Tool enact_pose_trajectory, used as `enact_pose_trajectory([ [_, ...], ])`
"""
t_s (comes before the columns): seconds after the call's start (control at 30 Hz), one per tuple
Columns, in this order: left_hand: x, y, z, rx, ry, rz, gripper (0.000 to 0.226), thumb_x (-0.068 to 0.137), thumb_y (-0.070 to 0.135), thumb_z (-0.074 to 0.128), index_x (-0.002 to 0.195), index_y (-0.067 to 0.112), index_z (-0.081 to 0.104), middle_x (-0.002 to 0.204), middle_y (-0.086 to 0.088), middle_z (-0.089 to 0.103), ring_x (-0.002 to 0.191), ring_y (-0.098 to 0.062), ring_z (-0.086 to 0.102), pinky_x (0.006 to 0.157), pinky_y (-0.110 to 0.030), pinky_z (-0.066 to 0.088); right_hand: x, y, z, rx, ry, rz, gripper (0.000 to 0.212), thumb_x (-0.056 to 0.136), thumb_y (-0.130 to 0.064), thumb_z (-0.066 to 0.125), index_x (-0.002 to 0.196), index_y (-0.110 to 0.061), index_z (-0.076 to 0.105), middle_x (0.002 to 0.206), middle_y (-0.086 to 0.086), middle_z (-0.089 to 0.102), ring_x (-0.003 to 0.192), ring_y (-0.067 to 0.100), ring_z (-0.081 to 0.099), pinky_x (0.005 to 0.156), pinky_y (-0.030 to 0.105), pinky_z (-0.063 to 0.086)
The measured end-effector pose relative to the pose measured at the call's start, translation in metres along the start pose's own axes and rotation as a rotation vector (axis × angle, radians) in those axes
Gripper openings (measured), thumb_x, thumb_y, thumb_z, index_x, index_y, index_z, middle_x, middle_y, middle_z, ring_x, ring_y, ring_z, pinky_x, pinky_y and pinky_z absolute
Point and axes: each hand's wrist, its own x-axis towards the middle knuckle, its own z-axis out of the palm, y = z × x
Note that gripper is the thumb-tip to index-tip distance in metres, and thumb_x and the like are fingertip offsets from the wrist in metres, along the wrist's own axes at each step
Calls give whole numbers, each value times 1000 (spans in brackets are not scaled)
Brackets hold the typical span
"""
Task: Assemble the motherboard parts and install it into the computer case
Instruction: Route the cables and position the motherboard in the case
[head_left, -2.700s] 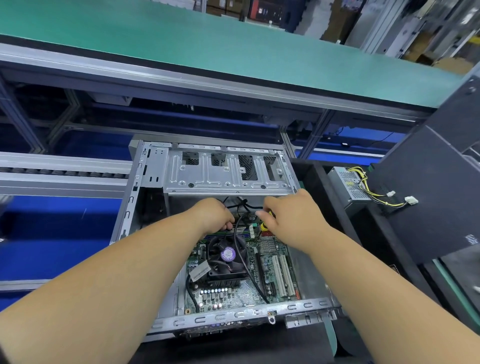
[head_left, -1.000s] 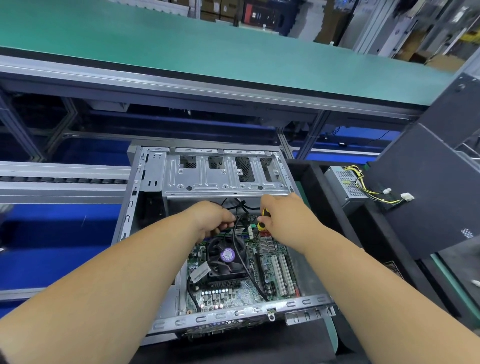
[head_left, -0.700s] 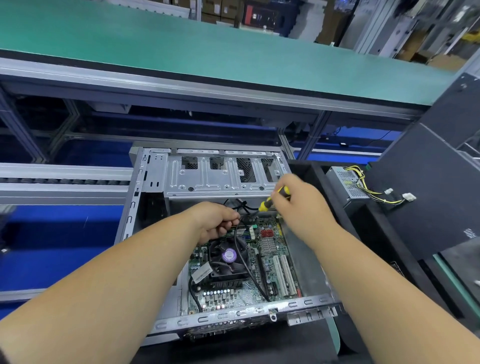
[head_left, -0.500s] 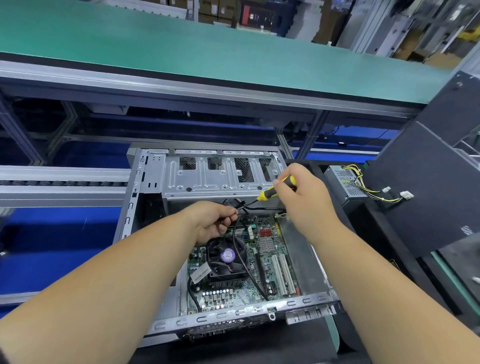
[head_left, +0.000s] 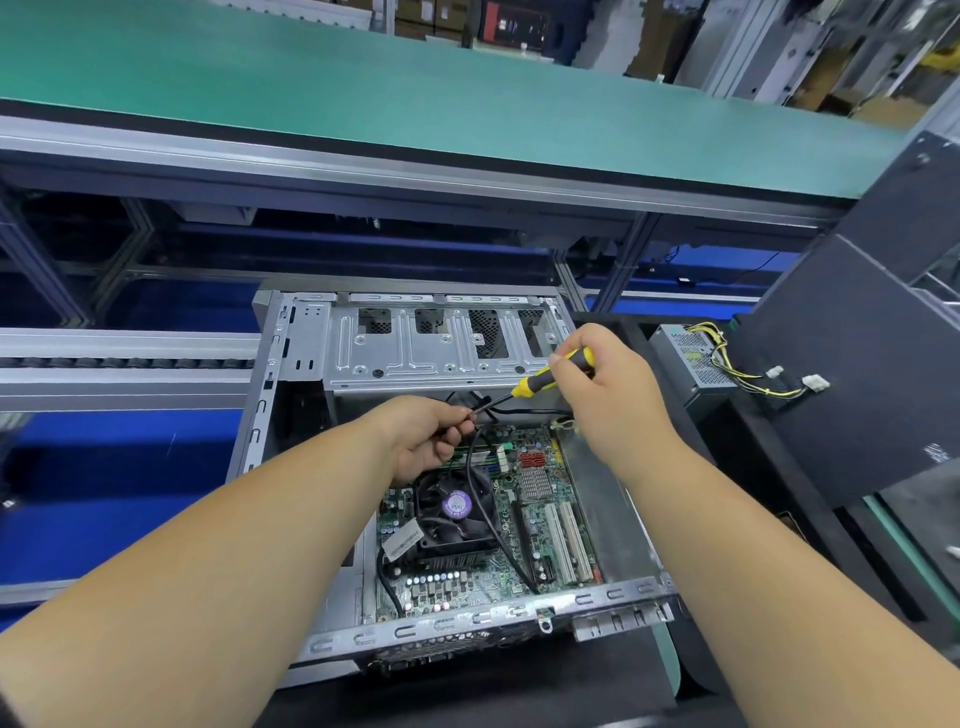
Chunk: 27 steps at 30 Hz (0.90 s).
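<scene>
Here, in the head view, your right hand (head_left: 608, 400) held a yellow-and-black screwdriver (head_left: 550, 375) by its handle, fingers wrapped round it, shaft slanting down and left toward your left hand (head_left: 423, 441). Your left hand's fingers were pinched together at the driver's tip, above the far edge of the motherboard (head_left: 519, 509); whether they gripped a screw, or also the black cable (head_left: 480, 499) looping past them, was too small to tell. The motherboard lay flat inside the open computer case (head_left: 291, 395), below the drive cage (head_left: 431, 348), with the CPU fan (head_left: 454, 506) near its middle. To the right of the case, apart from it, sat a power supply (head_left: 696, 364) with yellow and black leads.

The board appeared seated, and the step in hand was probably loading or steadying a fastener at the tip. Risks from here: anything small pinched there could drop among the board's components if your fingers opened before the tip caught it; the tip, carried low, could scrape the board; and the cable crossing the fan could snag the shaft or be trapped beneath a screw head.
</scene>
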Motion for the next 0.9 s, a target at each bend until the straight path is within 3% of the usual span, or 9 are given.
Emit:
enact_pose_trajectory([
  [0.17,0,0,-1,5,8,15,17,100,8,48,86,8,58,69,-1,55,53,-4,39,42,-11,30,-1,-1,-2,3,-56,25,13,96,-27,55,84,-30,52,65,-16,59,49,6,37,49,30,34],
  [0.43,0,2,1,-127,-2,96,8,96,6,54,90,5,60,77,-2,55,60,-5,39,42,-11,35,2,0,-16,7,-92,52,17,91,-15,53,90,-31,57,61,-14,45,48,6,32,42,16,27],
  [0.73,0,0,1,-99,-11,62,11,98,6,52,91,8,60,73,-1,59,55,-4,41,43,-11,32,-4,6,-16,43,-66,132,15,93,-21,54,86,-33,58,69,-4,51,47,7,34,41,19,30],
  [0.9,0,1,0,-108,20,49,12,98,7,51,90,8,59,74,-1,59,56,-3,40,42,-10,31,-5,5,-14,8,-119,117,18,92,-16,53,88,-33,57,59,-11,45,49,9,35,48,26,32],
])
